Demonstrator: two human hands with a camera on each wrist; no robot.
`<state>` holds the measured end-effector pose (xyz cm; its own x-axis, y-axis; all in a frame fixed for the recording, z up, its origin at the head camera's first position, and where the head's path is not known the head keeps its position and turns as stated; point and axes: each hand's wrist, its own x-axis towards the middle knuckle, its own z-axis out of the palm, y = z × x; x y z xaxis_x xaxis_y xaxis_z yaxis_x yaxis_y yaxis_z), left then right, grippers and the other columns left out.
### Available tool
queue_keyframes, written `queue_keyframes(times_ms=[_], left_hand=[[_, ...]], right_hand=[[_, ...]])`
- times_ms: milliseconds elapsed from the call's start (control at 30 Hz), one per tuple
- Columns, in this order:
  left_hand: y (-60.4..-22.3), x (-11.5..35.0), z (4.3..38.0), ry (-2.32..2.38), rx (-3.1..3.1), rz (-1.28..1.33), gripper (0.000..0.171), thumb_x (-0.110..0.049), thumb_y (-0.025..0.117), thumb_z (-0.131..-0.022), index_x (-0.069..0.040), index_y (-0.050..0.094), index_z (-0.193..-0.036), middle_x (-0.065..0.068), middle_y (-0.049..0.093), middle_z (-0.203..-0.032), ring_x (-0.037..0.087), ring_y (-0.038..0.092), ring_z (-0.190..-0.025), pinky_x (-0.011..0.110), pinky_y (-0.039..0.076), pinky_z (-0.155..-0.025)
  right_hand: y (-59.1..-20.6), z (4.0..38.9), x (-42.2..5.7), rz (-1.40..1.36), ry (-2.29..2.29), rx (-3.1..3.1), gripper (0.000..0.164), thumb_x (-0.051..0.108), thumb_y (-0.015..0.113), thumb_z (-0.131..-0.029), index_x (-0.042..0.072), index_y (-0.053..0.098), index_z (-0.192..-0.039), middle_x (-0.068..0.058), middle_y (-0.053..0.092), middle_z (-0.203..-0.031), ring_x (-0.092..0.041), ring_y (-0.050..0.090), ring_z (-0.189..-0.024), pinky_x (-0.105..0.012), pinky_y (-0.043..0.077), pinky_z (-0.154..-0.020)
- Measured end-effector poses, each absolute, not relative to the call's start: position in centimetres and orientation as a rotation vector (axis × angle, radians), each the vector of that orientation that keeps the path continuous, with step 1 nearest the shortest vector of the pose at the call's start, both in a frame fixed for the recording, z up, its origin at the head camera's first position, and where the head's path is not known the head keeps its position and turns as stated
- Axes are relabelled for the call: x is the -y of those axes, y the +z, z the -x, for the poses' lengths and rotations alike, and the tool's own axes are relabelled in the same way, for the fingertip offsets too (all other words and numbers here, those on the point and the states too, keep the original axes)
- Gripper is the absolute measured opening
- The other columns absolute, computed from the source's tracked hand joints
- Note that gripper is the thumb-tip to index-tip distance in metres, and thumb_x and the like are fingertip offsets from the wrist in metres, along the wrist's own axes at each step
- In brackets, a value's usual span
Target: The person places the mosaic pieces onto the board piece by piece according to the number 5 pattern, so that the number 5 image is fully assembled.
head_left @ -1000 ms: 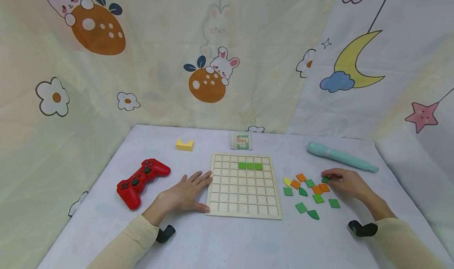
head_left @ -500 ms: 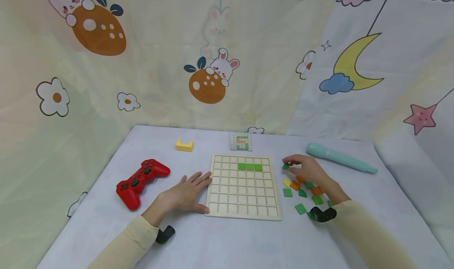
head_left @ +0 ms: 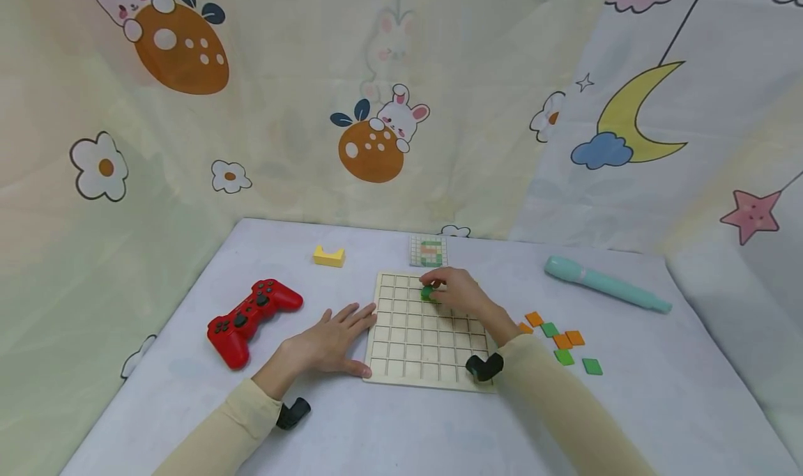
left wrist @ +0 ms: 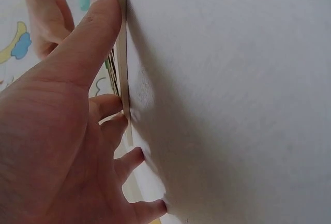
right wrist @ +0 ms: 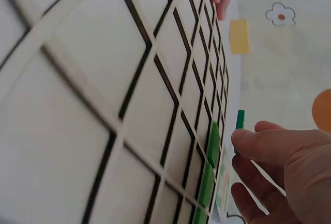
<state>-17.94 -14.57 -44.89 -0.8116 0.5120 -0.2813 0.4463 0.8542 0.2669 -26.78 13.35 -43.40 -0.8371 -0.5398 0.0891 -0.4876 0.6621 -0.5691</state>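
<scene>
A pale wooden grid board (head_left: pixel 410 354) lies mid-table. My left hand (head_left: pixel 326 341) rests with spread fingers at its left side; in the left wrist view the thumb (left wrist: pixel 101 6) lies on the board's edge. Over the board's upper rows, my right hand (head_left: pixel 463 293) pinches a small dark green tile (right wrist: pixel 240 119) between thumb and fingertips. The right wrist view shows that tile held on edge, raised off the board beside a row of light green tiles (right wrist: pixel 207 180) set in the squares. From the head view, the right hand covers most of that row.
Loose orange tiles (head_left: pixel 574 337) and green tiles (head_left: pixel 592 366) lie right of the board, partly behind the right sleeve. A red game controller (head_left: pixel 251 323) is at left. Farther back are a yellow notched block (head_left: pixel 329 256), a pattern card (head_left: pixel 429 253) and a teal microphone-shaped object (head_left: pixel 608 285).
My right hand has picked the dark green tile from the loose pieces at right and carried it left over the board's upper rows. My left hand stays put.
</scene>
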Motion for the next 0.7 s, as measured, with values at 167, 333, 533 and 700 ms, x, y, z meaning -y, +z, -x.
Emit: queue_keyframes(times_ms=[167,333,533,700], left_hand=[[-45.0,14.5,18.0,0.254,-2.687,-0.715,0.099,-0.063,0.070,-0.076,-0.023,0.024,-0.155,-0.006,0.012,-0.164,0.028,0.013,-0.151,0.065,0.019,-0.114],[-45.1,14.5,18.0,0.262,-2.683,-0.708,0.099,-0.064,0.069,-0.076,-0.023,0.024,-0.155,-0.006,0.012,-0.164,0.029,0.012,-0.151,0.065,0.019,-0.114],[-45.2,14.4,18.0,0.248,-2.680,-0.708,0.100,-0.064,0.069,-0.076,-0.023,0.024,-0.155,-0.006,0.011,-0.164,0.029,0.012,-0.151,0.065,0.018,-0.115],[-45.2,14.5,18.0,0.225,-2.689,-0.703,0.100,-0.065,0.068,-0.076,-0.024,0.023,-0.155,-0.007,0.011,-0.164,0.028,0.012,-0.151,0.064,0.019,-0.115]], right_hand=[[-43.8,26.9,-11.7,0.824,-0.858,-2.793,0.030,0.005,0.067,-0.089,0.006,0.068,-0.118,-0.009,0.070,-0.114,-0.023,0.066,-0.098,-0.037,0.054,-0.084],[-44.1,27.0,-10.7,0.707,-0.849,-2.791,0.029,0.007,0.068,-0.088,0.010,0.069,-0.118,-0.005,0.070,-0.111,-0.021,0.064,-0.099,-0.035,0.054,-0.085],[-44.6,27.2,-10.6,0.662,-0.841,-2.793,0.030,0.010,0.070,-0.088,0.012,0.069,-0.118,-0.003,0.070,-0.111,-0.020,0.064,-0.101,-0.036,0.053,-0.087],[-44.7,27.2,-10.7,0.680,-0.845,-2.796,0.031,0.011,0.070,-0.088,0.012,0.069,-0.119,-0.005,0.070,-0.113,-0.022,0.065,-0.103,-0.038,0.053,-0.090]])
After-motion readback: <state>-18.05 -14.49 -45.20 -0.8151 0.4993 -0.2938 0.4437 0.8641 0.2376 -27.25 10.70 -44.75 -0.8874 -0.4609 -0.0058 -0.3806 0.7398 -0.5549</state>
